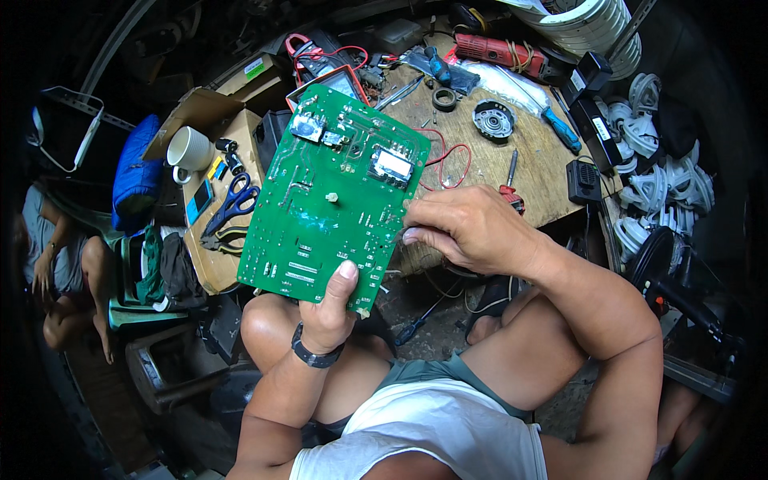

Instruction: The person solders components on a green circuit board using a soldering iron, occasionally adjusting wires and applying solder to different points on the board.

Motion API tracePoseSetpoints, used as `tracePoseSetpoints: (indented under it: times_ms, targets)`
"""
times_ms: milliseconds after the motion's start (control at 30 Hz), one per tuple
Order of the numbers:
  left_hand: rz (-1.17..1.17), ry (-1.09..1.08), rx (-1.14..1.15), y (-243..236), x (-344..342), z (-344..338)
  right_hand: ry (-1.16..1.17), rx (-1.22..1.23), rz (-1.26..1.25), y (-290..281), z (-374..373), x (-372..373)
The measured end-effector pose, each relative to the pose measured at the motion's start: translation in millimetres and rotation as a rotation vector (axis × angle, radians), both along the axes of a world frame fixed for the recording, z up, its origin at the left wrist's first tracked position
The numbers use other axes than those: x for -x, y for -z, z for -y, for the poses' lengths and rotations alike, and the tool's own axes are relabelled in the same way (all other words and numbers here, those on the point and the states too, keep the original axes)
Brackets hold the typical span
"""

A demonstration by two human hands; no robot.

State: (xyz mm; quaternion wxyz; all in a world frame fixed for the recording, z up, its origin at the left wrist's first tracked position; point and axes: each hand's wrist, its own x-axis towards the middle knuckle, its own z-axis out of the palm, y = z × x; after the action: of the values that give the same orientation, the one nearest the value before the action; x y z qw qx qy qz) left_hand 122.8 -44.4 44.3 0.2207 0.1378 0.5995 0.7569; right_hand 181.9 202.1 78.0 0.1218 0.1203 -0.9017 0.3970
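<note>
While our left hand grips the green circuit board at its 6 o'clock edge, right hand pinches sth small at 3 o'clock; judging by that, inspection's underway, w/ board work unfinished.

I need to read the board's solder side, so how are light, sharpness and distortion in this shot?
Head view: even daylight falls on the green circuit board, sharp at centre with a faint sheen mid-board; the left hand and right hand are crisp; fisheye bends the wooden table edge, and the rim falls into dark vignette.
</note>
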Motion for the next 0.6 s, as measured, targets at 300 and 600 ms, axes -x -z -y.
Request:
tracePoseSetpoints:
  times_ms: [300,600]
  targets:
    - [-0.031,0.021,0.006,2,0,2,0.012,0.082,-0.011,7,2,1]
    - [0.061,0.036,-0.010,2,4,2,-0.172,0.269,0.043,1,-11,7]
